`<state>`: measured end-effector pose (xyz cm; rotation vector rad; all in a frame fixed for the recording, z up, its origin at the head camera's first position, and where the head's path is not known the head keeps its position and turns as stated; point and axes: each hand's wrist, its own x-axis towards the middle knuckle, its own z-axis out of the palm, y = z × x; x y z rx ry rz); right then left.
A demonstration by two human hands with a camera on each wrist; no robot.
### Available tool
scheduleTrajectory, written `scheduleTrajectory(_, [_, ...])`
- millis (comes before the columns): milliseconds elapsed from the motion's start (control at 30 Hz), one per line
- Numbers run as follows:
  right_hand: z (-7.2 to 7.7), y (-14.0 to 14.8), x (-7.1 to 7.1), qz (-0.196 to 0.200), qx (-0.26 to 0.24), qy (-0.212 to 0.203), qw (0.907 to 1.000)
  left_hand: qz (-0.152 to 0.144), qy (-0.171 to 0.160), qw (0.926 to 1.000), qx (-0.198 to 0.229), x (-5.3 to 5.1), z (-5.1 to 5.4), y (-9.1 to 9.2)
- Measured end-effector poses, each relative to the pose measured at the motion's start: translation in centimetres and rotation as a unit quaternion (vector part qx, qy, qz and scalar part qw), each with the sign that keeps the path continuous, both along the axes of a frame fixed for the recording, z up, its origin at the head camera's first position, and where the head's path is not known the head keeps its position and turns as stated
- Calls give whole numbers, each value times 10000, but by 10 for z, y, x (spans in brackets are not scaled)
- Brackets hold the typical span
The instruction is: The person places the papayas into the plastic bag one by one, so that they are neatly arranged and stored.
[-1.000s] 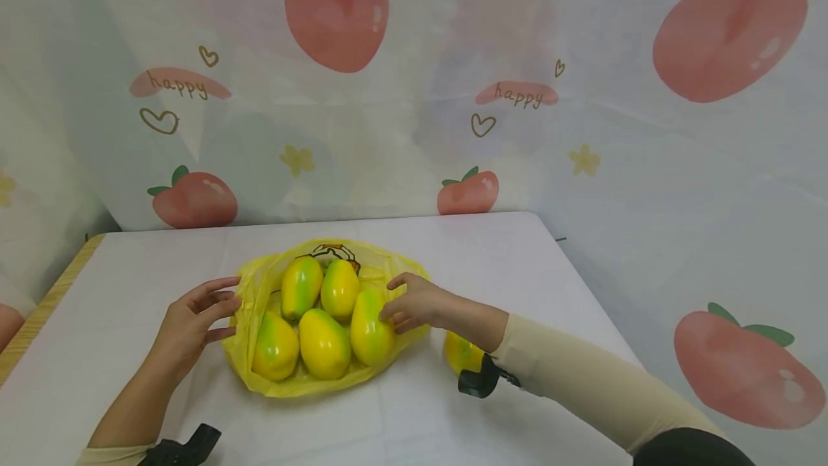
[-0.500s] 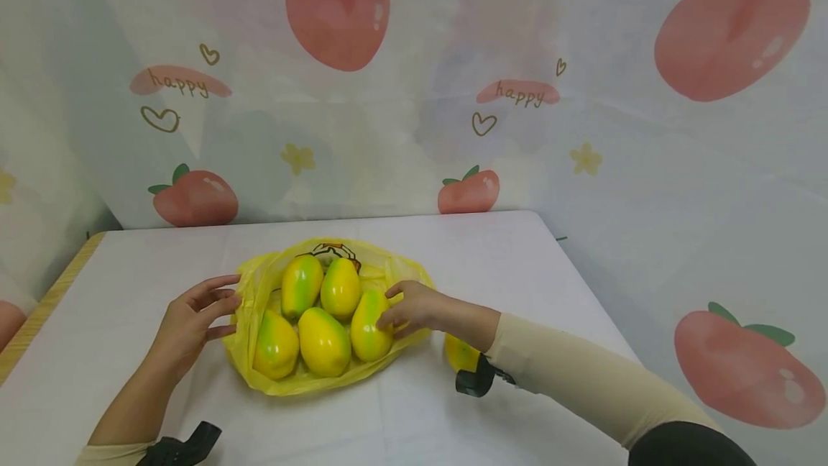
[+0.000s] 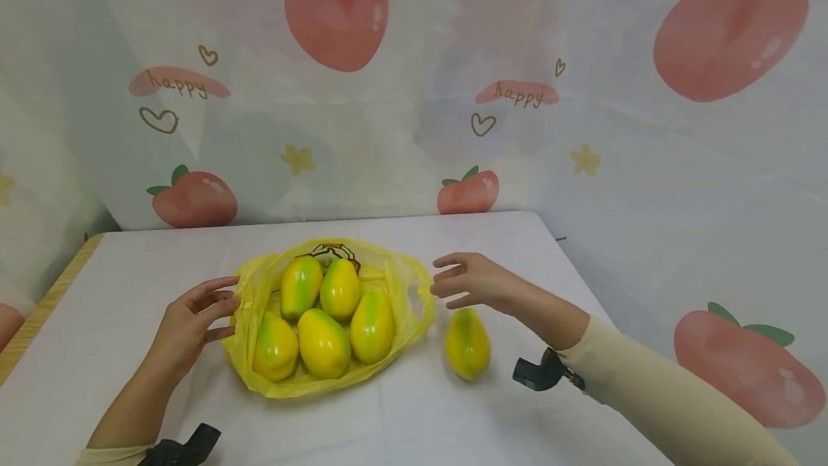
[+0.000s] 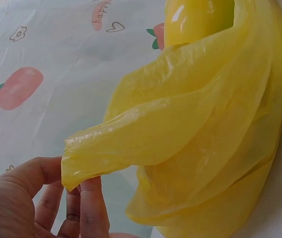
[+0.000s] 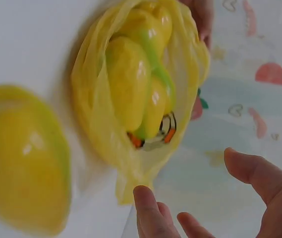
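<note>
A yellow plastic bag (image 3: 410, 336) lies with its mouth spread wide on the table, several yellow-green mangoes (image 3: 325, 344) inside. My left hand (image 3: 187, 326) pinches the bag's left handle; in the left wrist view, the thumb and fingers (image 4: 93, 208) hold the handle's end. Just beyond the bag's right handle hovers my right hand (image 3: 475, 281), its fingers spread and holding nothing. Below that hand a single mango (image 3: 468, 345) rests on the table, outside the bag. It looks large and blurred in the right wrist view.
A white cloth covers the table (image 3: 362, 430), and a wooden edge (image 3: 52, 300) shows at the left. Behind stands a backdrop (image 3: 401, 128) printed with peaches, hearts and flowers. Black wrist mounts (image 3: 540, 371) sit on both forearms.
My right hand has left the rightmost mango in the bag and moved right, out past the bag's handle. The loose mango is now uncovered. My left hand stays put.
</note>
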<state>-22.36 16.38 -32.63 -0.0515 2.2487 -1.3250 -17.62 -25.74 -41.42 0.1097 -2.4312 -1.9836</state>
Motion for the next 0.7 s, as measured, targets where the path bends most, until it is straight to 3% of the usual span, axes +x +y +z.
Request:
scheduleTrajectory(167, [-2,40,14,-205,292,141,9993,-8,19,10000,15,0,0,0])
scheduleTrajectory(367, [-23,70,36,-413,107,113,9990,1,6,10000,-3,0,1,0])
scheduleTrajectory(700, [-63,67,53,-928,24,-81,9956,-33,11,9997,230,1,-1,0])
